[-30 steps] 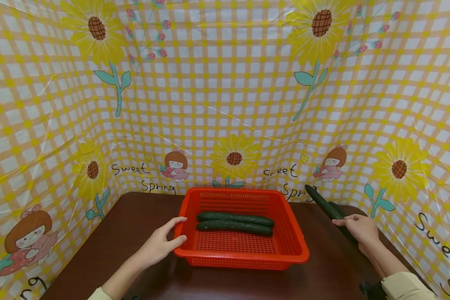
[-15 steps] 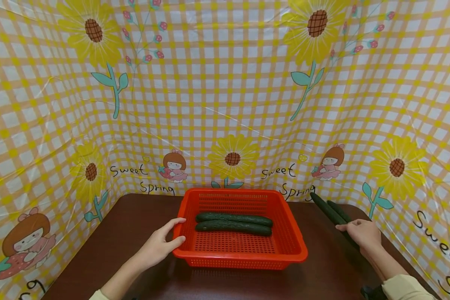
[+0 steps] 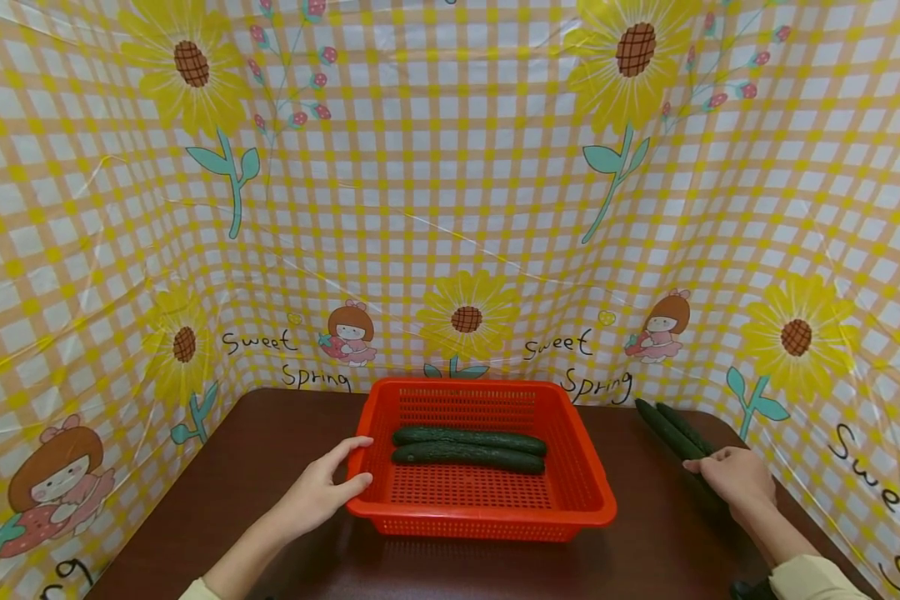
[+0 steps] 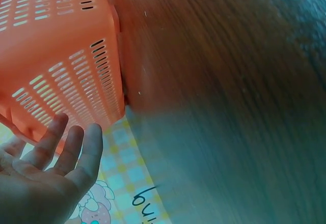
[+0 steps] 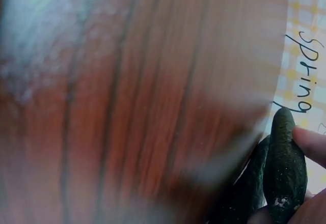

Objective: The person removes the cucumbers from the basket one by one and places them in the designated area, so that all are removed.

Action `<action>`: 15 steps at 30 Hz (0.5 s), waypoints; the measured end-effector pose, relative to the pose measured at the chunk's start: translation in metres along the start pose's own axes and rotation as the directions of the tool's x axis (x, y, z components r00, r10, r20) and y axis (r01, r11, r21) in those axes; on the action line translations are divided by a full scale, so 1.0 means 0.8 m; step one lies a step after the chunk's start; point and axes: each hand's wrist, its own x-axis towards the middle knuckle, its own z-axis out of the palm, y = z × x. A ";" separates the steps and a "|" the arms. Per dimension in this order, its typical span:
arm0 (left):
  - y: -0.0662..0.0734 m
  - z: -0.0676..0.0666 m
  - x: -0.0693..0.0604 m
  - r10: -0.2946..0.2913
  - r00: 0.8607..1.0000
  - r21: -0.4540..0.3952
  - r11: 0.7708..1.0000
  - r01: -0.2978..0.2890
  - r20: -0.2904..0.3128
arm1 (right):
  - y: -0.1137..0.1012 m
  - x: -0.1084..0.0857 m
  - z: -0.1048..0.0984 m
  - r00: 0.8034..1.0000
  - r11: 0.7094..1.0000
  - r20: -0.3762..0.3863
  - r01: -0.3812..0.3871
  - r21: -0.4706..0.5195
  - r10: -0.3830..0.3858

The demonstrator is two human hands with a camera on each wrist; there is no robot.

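Draped tabletop booth (image 3: 285, 433), sunflower-print sheeting (image 3: 420, 183)

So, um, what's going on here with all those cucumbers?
A person is handling long, dark green cucumbers at a dark brown, wood-grained table. Their right hand holds one long dark green cucumber low over the table's right side, next to another dark green cucumber. I can't tell whether the held one touches the table. Their left hand touches the left rim of a red, rectangular, slotted plastic basket, where two more cucumbers lie side by side.
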 end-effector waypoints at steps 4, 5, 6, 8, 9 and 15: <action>-0.002 0.000 0.001 0.003 1.000 -0.003 1.000 -0.003 0.003 | -0.001 -0.002 0.001 0.999 0.999 -0.024 -0.034 -0.034 0.033; -0.002 0.000 0.001 0.004 1.000 -0.003 1.000 -0.004 0.003 | -0.002 -0.003 0.001 0.999 0.998 -0.027 -0.044 -0.043 0.043; -0.003 0.000 0.001 0.005 1.000 -0.002 1.000 -0.005 0.002 | -0.003 -0.003 0.001 0.998 0.997 -0.029 -0.050 -0.056 0.049; -0.003 0.000 0.000 0.008 1.000 -0.003 1.000 -0.008 0.003 | -0.002 -0.002 0.001 0.998 0.995 -0.023 -0.063 -0.083 0.061; -0.002 0.000 0.000 0.008 1.000 -0.004 1.000 -0.008 0.003 | -0.002 0.000 0.001 0.998 0.992 -0.021 -0.068 -0.102 0.067; -0.001 0.000 0.000 0.016 1.000 0.001 1.000 -0.016 0.003 | 0.003 0.009 -0.001 0.999 0.979 0.025 -0.037 -0.203 0.043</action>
